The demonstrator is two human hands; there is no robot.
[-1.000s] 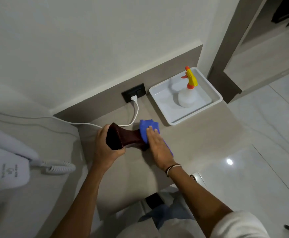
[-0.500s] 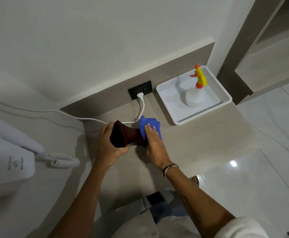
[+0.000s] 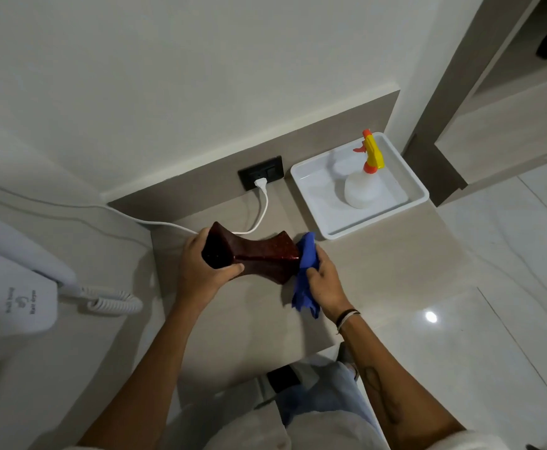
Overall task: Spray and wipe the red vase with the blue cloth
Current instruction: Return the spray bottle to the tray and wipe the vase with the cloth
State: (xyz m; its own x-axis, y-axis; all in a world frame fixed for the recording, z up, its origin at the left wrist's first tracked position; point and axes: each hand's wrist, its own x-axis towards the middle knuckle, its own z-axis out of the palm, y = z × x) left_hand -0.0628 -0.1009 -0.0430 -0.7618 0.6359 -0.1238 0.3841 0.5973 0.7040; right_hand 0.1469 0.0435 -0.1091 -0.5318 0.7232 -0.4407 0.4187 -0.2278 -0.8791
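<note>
The dark red vase (image 3: 259, 251) lies tilted on its side above the beige counter, its mouth toward the left. My left hand (image 3: 203, 267) grips it around the mouth end. My right hand (image 3: 322, 280) holds the bunched blue cloth (image 3: 304, 274) against the vase's base end at the right, with a loose tail of cloth hanging down toward me. The spray bottle (image 3: 361, 186), white with a yellow and orange trigger head, stands in the white tray (image 3: 311, 203) at the back right, apart from both hands.
A black wall socket (image 3: 260, 177) holds a white plug whose cable (image 3: 168, 224) runs left behind the vase. A white wall-mounted hair dryer (image 3: 15, 287) with a coiled cord sits at the left. The counter's front edge (image 3: 265, 362) is near my legs; glossy floor lies to the right.
My right hand has slid the blue cloth from the vase's middle out to its base end, baring more of the red body. My left hand keeps its grip on the mouth end.
</note>
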